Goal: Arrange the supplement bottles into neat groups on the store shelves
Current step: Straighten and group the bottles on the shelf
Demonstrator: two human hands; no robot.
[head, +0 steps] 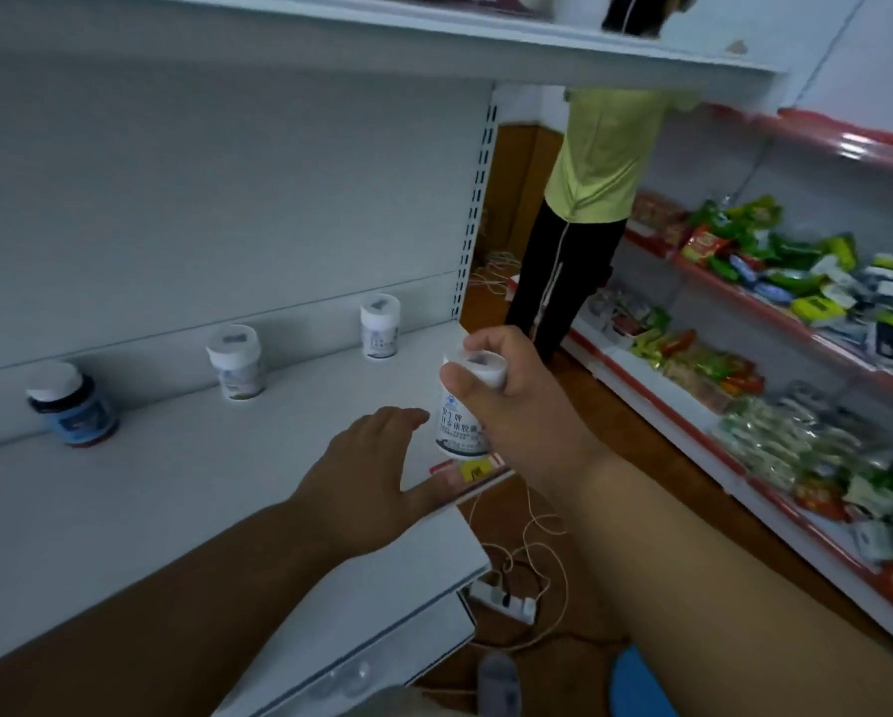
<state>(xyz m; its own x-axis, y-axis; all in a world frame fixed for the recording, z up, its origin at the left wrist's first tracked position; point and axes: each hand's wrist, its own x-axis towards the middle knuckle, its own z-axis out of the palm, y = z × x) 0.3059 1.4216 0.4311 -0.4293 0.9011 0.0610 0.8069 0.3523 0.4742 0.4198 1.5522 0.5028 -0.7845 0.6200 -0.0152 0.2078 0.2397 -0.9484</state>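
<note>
Bottles line the white shelf (185,468): a dark blue bottle (74,408), then two white bottles (236,362) (379,327) (all upright, well apart). Left hand (364,470) lies flat, fingers straight, on the shelf's front edge. Right hand (506,401) grips a white supplement bottle (459,424) by its cap, just beside.

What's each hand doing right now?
Left hand: open, fingers straight, over the shelf.
Right hand: grip closed on a white bottle, fingers round its cap.
</note>
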